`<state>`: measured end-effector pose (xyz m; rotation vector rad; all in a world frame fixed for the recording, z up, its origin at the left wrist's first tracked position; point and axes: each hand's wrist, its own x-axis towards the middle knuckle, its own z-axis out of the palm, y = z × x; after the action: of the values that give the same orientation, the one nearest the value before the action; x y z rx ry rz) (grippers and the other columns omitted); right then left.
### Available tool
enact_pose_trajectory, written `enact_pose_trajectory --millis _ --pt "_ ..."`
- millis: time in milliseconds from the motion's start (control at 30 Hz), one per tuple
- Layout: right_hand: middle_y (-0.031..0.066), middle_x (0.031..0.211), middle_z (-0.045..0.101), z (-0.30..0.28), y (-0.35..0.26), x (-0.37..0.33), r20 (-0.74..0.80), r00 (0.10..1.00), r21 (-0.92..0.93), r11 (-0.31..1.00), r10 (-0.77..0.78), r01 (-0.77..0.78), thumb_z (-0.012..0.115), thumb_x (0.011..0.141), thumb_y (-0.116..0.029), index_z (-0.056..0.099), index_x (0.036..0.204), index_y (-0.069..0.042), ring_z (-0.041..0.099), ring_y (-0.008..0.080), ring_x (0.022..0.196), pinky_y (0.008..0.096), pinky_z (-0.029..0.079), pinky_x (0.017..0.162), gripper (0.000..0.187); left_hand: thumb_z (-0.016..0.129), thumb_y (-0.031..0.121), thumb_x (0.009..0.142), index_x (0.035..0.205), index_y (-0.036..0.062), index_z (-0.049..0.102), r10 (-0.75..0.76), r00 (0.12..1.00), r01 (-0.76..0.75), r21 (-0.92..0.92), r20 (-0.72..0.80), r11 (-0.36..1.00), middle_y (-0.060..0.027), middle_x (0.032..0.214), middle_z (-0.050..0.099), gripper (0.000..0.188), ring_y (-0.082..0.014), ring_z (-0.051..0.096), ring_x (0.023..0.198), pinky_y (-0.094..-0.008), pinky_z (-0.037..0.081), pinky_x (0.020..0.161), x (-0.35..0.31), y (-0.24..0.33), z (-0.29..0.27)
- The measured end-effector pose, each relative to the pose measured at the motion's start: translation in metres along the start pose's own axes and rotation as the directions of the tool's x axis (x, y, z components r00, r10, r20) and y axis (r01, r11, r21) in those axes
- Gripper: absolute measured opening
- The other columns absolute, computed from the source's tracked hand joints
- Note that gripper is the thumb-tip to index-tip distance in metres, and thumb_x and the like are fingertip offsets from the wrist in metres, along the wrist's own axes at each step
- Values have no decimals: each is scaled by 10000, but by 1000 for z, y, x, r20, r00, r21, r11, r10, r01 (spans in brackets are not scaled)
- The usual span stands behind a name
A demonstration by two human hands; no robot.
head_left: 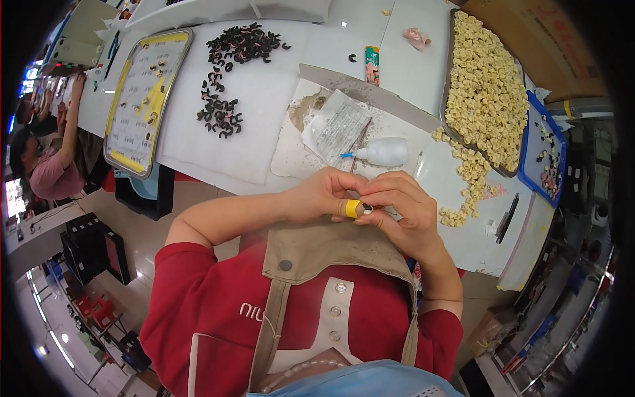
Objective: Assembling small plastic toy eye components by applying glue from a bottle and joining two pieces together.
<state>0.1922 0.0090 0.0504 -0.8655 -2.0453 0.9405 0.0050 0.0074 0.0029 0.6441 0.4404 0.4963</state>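
Both hands meet at the table's near edge, in front of my apron. My left hand (324, 193) is closed in a pinch, with a yellow band (352, 208) around its thumb. Between the fingertips is a small dark-and-pale piece (368, 208), partly hidden by the fingers. My right hand (405, 206) closes on the same piece from the other side. Just beyond the hands lies a white squeeze bottle (387, 151) with a blue nozzle tip, on its side. A crumpled printed sheet (336, 126) sits behind it on a stained white board (286, 142).
On the right, a tray (444, 89) is heaped with small cream pieces (479, 86), some spilling toward me. Black curved pieces (241, 45) lie in piles at left, beside a yellow-edged tray (122, 153). A blue tray (559, 142) stands far right. Another person (53, 165) works at far left.
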Motion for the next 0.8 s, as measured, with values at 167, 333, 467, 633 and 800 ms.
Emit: enact_pose_trajectory --millis 167,333,467,633,800 --pt "84 859 617 2 0 4 -35 995 -105 991 -89 85 748 603 -77 633 817 -34 589 226 805 302 485 688 247 607 214 837 981 29 599 75 997 -75 -23 3 997 20 851 551 234 -30 411 567 -175 313 497 -2 -2 -3" --pt "103 888 616 5 -5 4 -113 994 -57 998 -8 1 775 589 -92 605 878 -26 608 218 788 288 495 675 342 583 223 852 982 32 586 101 995 -100 -136 -5 986 11 865 546 231 -29 379 559 -171 300 505 0 -5 0" --pt "113 900 618 3 -6 2 -121 993 -81 997 -5 -4 762 594 -24 563 901 -19 615 215 791 279 495 676 365 547 236 874 1013 38 539 8 1000 -2 -352 17 936 18 871 539 242 -22 336 540 -177 276 500 -3 -4 5" --pt "121 907 619 4 1 -5 -104 994 -113 993 24 -36 683 618 43 551 872 -21 619 204 767 267 498 665 293 574 251 850 1059 51 531 -8 1000 21 -502 29 865 37 609 420 292 -42 318 529 -194 264 519 -3 -7 11" --pt "122 908 618 5 7 -9 -111 994 -136 991 2 -17 672 623 44 544 867 -21 619 180 719 257 500 642 284 563 248 855 1045 61 528 -24 1000 22 -526 3 850 44 581 382 268 -43 304 524 -198 255 521 -1 -10 13"
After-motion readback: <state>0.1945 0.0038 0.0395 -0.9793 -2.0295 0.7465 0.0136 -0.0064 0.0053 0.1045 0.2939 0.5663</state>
